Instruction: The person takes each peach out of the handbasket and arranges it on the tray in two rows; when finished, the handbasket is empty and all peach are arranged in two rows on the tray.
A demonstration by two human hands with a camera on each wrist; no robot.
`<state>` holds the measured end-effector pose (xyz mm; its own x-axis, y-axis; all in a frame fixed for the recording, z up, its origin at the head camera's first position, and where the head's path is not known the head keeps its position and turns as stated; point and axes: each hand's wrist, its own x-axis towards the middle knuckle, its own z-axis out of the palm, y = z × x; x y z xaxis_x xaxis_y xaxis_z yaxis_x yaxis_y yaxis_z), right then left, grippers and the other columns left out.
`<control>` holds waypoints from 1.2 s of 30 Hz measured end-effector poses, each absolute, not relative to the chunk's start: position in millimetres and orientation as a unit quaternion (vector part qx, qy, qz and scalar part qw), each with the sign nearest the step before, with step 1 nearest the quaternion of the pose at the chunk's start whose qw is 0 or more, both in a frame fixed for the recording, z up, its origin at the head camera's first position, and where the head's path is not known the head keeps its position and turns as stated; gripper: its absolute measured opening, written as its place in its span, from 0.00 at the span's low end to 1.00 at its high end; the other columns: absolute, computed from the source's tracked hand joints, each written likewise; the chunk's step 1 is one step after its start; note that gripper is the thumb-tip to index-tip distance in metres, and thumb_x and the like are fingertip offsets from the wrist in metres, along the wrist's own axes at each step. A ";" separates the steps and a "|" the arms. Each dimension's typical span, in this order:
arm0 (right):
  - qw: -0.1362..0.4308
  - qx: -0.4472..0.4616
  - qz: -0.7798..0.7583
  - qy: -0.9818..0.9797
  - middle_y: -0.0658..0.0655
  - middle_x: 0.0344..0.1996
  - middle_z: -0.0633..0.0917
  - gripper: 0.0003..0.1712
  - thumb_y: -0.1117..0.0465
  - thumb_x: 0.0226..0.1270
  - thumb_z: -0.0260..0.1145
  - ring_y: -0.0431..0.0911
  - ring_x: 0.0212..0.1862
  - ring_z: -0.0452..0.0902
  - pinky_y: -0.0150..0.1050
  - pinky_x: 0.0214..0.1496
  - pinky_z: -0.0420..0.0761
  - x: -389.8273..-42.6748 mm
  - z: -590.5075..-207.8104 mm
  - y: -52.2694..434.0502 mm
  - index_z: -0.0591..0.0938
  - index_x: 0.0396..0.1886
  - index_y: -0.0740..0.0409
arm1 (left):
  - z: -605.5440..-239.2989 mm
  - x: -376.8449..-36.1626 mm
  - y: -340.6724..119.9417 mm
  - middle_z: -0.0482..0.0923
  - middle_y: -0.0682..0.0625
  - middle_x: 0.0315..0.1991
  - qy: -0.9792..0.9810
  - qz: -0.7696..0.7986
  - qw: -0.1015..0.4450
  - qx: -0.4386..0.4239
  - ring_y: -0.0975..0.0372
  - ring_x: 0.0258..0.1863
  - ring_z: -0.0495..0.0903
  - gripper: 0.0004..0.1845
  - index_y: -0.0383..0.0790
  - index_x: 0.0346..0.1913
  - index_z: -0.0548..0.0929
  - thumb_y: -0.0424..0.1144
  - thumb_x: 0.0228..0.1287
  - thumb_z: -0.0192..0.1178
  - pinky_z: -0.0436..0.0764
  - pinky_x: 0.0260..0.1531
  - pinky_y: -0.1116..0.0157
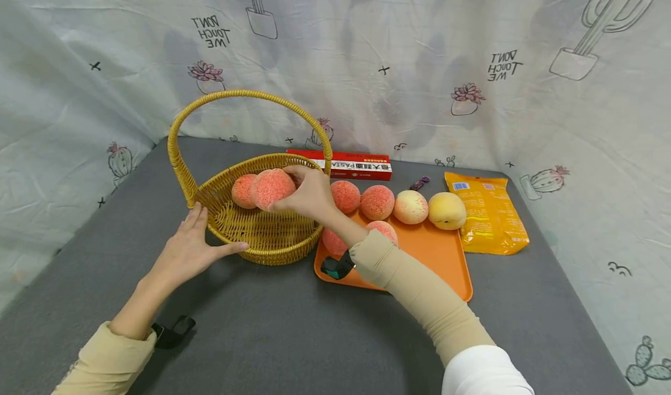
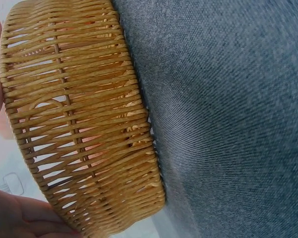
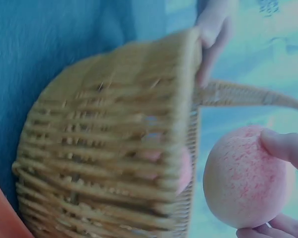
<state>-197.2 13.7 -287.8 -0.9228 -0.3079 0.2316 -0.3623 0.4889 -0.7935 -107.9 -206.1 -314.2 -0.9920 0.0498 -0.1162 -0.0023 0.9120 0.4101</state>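
A pink-red peach (image 1: pixel 272 189) is held between the thumb and fingers of my right hand (image 1: pixel 313 196), above the wicker basket (image 1: pixel 267 255). In the right wrist view this peach (image 3: pixel 246 178) hangs beyond the rim, pinkish with a paler side. Another peach (image 1: pixel 243 191) lies inside the basket, toward the back. My left hand (image 1: pixel 190 249) rests on the basket's left front rim, thumb and fingers spread and fairly straight. From the left wrist, the woven wall (image 2: pixel 84 114) fills much of the view, with parts of that hand at the left edge.
An orange tray (image 1: pixel 435 255) right of the basket bears several peaches, including a pale yellow one (image 1: pixel 447 211); my right forearm partly covers it. Behind stand a red pasta box (image 1: pixel 362 166) and a small purple-wrapped item (image 1: pixel 419 183). A yellow packet (image 1: pixel 487 214) lies at the right.
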 end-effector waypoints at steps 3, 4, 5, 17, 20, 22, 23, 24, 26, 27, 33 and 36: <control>0.028 0.215 0.513 -0.830 0.49 0.40 0.81 0.38 0.56 0.27 0.80 0.36 0.41 0.77 0.26 0.40 0.75 -188.8 -283.3 19.4 0.79 0.46 0.55 | -314.8 -108.7 -206.4 0.28 0.30 0.65 0.976 0.210 0.060 0.013 0.34 0.61 0.40 0.63 0.21 0.64 0.37 0.71 0.45 0.52 0.51 0.51 0.38; 0.025 0.221 0.530 -0.818 0.49 0.41 0.81 0.37 0.57 0.27 0.80 0.36 0.41 0.77 0.26 0.41 0.75 -186.1 -282.1 21.2 0.79 0.46 0.56 | -315.0 -108.8 -206.6 0.28 0.30 0.65 0.976 0.211 0.060 0.013 0.35 0.61 0.40 0.63 0.21 0.64 0.37 0.71 0.45 0.52 0.51 0.51 0.38; 0.021 0.225 0.543 -0.809 0.50 0.41 0.81 0.37 0.58 0.28 0.80 0.36 0.42 0.77 0.26 0.42 0.75 -183.1 -280.6 23.2 0.79 0.46 0.57 | -315.1 -108.8 -206.7 0.28 0.30 0.65 0.975 0.212 0.060 0.013 0.35 0.61 0.40 0.63 0.21 0.64 0.37 0.71 0.45 0.52 0.51 0.51 0.38; -0.022 0.216 0.622 -0.752 0.54 0.43 0.81 0.36 0.66 0.30 0.78 0.40 0.44 0.77 0.31 0.45 0.75 -158.9 -268.9 51.9 0.77 0.48 0.59 | -316.7 -108.7 -209.7 0.28 0.30 0.65 0.974 0.216 0.061 0.014 0.34 0.61 0.40 0.63 0.22 0.64 0.36 0.71 0.45 0.52 0.51 0.51 0.38; -0.028 0.202 0.625 -0.754 0.54 0.43 0.81 0.36 0.66 0.29 0.78 0.40 0.44 0.77 0.30 0.45 0.75 -150.4 -263.6 60.9 0.78 0.47 0.60 | -317.2 -108.8 -209.6 0.28 0.30 0.65 0.974 0.216 0.059 0.016 0.34 0.61 0.40 0.63 0.21 0.64 0.36 0.71 0.45 0.52 0.51 0.51 0.38; -0.031 0.199 0.628 -0.752 0.57 0.43 0.81 0.36 0.68 0.30 0.78 0.42 0.45 0.77 0.32 0.46 0.74 -144.0 -259.3 66.4 0.77 0.48 0.63 | -317.0 -108.6 -209.4 0.28 0.30 0.65 0.974 0.217 0.060 0.017 0.34 0.61 0.40 0.63 0.21 0.64 0.36 0.70 0.45 0.52 0.50 0.51 0.38; -0.034 0.200 0.631 -0.748 0.58 0.44 0.80 0.36 0.70 0.31 0.77 0.43 0.46 0.77 0.33 0.47 0.74 -140.5 -257.3 68.9 0.77 0.48 0.64 | -316.8 -108.4 -209.3 0.28 0.30 0.65 0.974 0.217 0.060 0.018 0.35 0.61 0.40 0.63 0.21 0.64 0.36 0.70 0.45 0.52 0.50 0.51 0.38; -0.036 0.201 0.633 -0.747 0.59 0.44 0.80 0.35 0.71 0.31 0.76 0.44 0.46 0.77 0.34 0.47 0.74 -137.3 -256.0 71.5 0.76 0.48 0.66 | -316.5 -108.2 -209.2 0.28 0.30 0.65 0.974 0.217 0.060 0.018 0.35 0.61 0.39 0.63 0.21 0.64 0.36 0.70 0.45 0.52 0.50 0.51 0.38; -0.042 0.205 0.641 -0.738 0.62 0.45 0.79 0.35 0.73 0.32 0.75 0.47 0.47 0.76 0.36 0.48 0.74 -131.3 -254.0 76.4 0.75 0.49 0.68 | -315.8 -107.7 -209.1 0.28 0.29 0.65 0.974 0.217 0.059 0.019 0.35 0.61 0.39 0.63 0.21 0.64 0.36 0.70 0.46 0.52 0.50 0.52 0.38; -0.043 0.206 0.643 -0.736 0.62 0.45 0.79 0.35 0.74 0.33 0.75 0.47 0.48 0.76 0.37 0.48 0.74 -129.2 -254.5 78.8 0.75 0.49 0.68 | -315.6 -107.5 -209.1 0.28 0.29 0.65 0.974 0.217 0.059 0.020 0.35 0.61 0.39 0.63 0.21 0.64 0.36 0.70 0.46 0.52 0.50 0.52 0.38; -0.044 0.207 0.655 -0.725 0.59 0.46 0.79 0.37 0.72 0.32 0.75 0.45 0.48 0.76 0.36 0.48 0.74 -126.5 -269.2 96.0 0.75 0.50 0.65 | -316.3 -106.8 -209.7 0.29 0.29 0.65 0.975 0.216 0.054 0.022 0.36 0.62 0.39 0.62 0.20 0.64 0.37 0.70 0.46 0.52 0.51 0.51 0.38; -0.028 0.213 0.659 -0.721 0.59 0.46 0.79 0.37 0.71 0.32 0.76 0.45 0.48 0.76 0.37 0.48 0.74 -125.6 -274.8 107.4 0.76 0.51 0.64 | -316.8 -106.9 -209.5 0.29 0.29 0.65 0.975 0.217 0.051 0.025 0.36 0.62 0.39 0.62 0.20 0.64 0.37 0.70 0.46 0.52 0.51 0.51 0.38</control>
